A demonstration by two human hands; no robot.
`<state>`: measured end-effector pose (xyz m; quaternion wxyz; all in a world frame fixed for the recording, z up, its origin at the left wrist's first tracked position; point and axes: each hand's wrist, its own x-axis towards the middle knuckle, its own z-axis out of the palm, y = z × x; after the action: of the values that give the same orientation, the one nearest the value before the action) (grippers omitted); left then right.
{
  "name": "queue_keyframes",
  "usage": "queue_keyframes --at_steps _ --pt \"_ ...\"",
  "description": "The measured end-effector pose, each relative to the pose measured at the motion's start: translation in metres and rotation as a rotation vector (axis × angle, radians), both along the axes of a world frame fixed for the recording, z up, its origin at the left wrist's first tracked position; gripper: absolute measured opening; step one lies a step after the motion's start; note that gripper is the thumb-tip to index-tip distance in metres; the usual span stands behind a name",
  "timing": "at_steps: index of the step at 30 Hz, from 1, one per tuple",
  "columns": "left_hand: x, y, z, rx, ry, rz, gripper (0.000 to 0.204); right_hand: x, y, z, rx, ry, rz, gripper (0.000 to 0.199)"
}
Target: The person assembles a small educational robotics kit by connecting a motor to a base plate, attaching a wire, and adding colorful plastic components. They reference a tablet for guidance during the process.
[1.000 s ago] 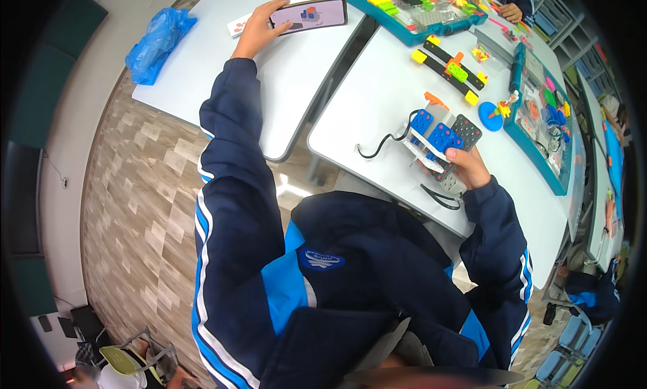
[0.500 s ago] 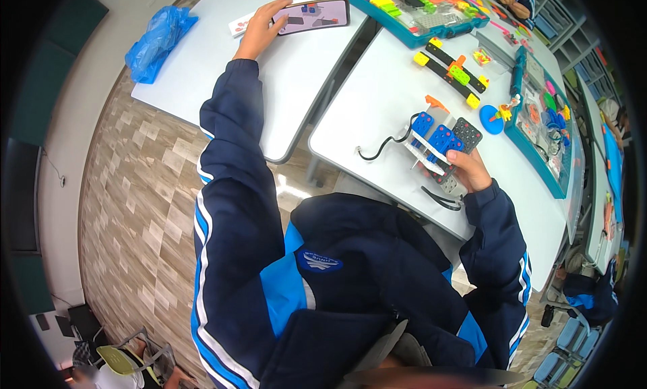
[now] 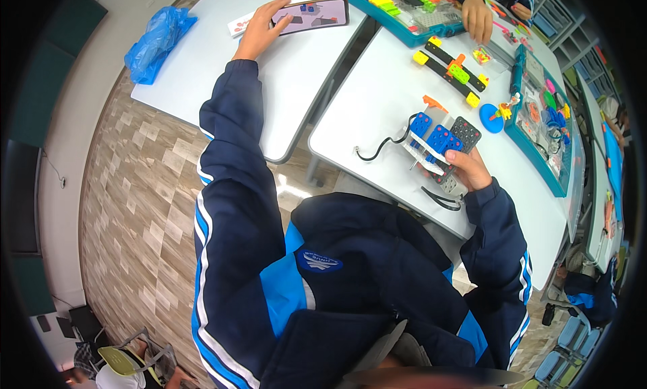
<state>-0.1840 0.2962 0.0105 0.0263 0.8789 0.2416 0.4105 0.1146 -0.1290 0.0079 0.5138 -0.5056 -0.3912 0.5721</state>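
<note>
At the far left table, my left hand [image 3: 259,30] grips the left end of a phone [image 3: 317,16], fingers along its upper edge and thumb over the screen. On that lit screen is a picture of blue and grey building parts. My right hand [image 3: 472,169] is closed on the near right side of a building-set model [image 3: 441,141], which has blue and dark grey perforated plates, white pieces and an orange tip. Its underside is hidden. A black cable [image 3: 384,146] runs from it to the left, and a black cable loop [image 3: 441,199] hangs at its near side.
Beyond the model lies a black-beam assembly [image 3: 453,71] with yellow ends. A blue disc [image 3: 491,118] sits beside it. Teal parts cases [image 3: 537,161] stand right and behind. Another person's hand [image 3: 477,18] reaches in. A blue plastic bag [image 3: 159,44] lies at left; a gap separates the tables.
Another person's hand has come forward over the small bag of parts near the black-beam assembly. My two hands, the phone and the model have hardly moved.
</note>
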Motion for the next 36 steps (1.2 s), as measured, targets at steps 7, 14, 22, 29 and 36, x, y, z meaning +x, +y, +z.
queue_keyframes --at_steps 7,14,22,29,36 --pt "0.0027 -0.0029 -0.0005 0.087 0.003 0.004 0.045 0.0047 0.0002 0.0033 -0.035 0.137 0.085 0.061" --pt "0.0047 -0.0066 0.0018 0.038 -0.023 0.021 0.037 0.0005 0.0008 0.0042 0.0 0.117 0.036 0.061" --pt "0.0052 -0.0086 0.0019 0.023 -0.045 0.025 0.035 0.0006 0.0009 0.0062 -0.019 0.127 0.065 0.061" --pt "0.005 -0.0072 0.0017 0.01 -0.046 0.026 0.035 0.0029 0.0006 0.0039 -0.036 0.121 0.045 0.062" --pt "0.0043 -0.0048 0.0016 0.014 -0.04 0.027 0.036 0.0028 0.0015 0.005 -0.025 0.129 0.071 0.06"
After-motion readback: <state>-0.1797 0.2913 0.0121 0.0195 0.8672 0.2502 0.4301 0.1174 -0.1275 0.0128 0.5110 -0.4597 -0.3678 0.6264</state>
